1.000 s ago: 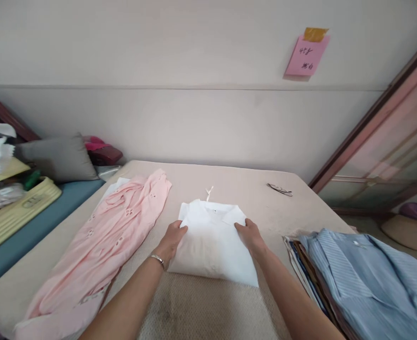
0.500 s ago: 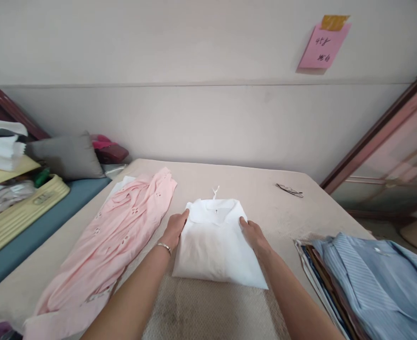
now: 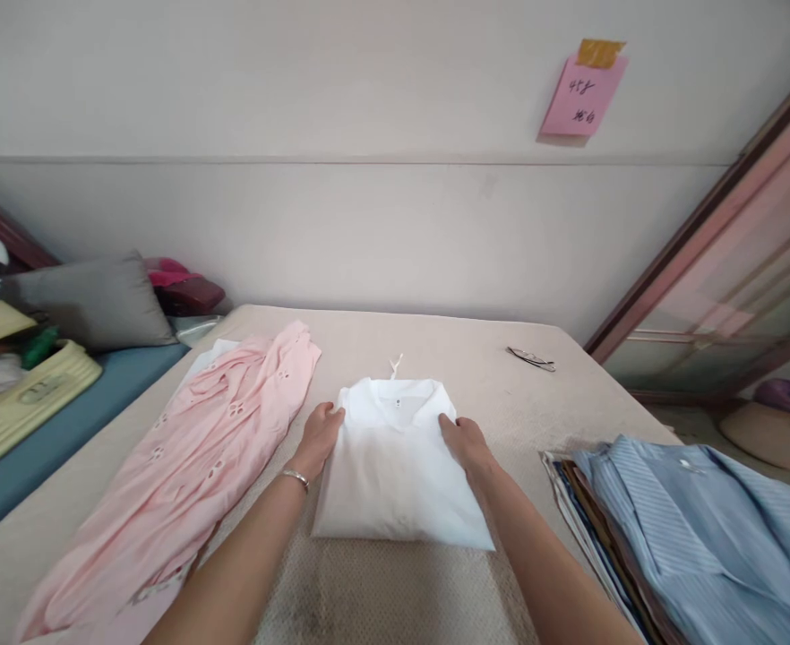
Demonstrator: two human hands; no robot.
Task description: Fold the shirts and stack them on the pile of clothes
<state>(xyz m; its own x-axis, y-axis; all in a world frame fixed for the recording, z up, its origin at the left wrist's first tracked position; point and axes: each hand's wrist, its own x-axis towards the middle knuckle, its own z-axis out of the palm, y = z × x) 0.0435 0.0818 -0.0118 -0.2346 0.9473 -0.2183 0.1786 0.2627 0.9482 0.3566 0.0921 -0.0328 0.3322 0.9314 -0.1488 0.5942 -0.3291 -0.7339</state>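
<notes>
Well, fingers (image 3: 450, 434) hold shirt (image 3: 399, 479); pink note (image 3: 581, 101) starts "45"

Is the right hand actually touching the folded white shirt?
Touching. The head view shows the right hand at the folded white shirt's side edge, thumb pressed over the fabric.

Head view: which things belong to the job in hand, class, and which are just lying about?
Belongs to the job:
folded white shirt, held at its sides by the left hand and right hand
probably, as clothing too, the pink garment and blue striped shirt

Lying about, it seems:
glasses
grey cushion
pink note, taped up
</notes>
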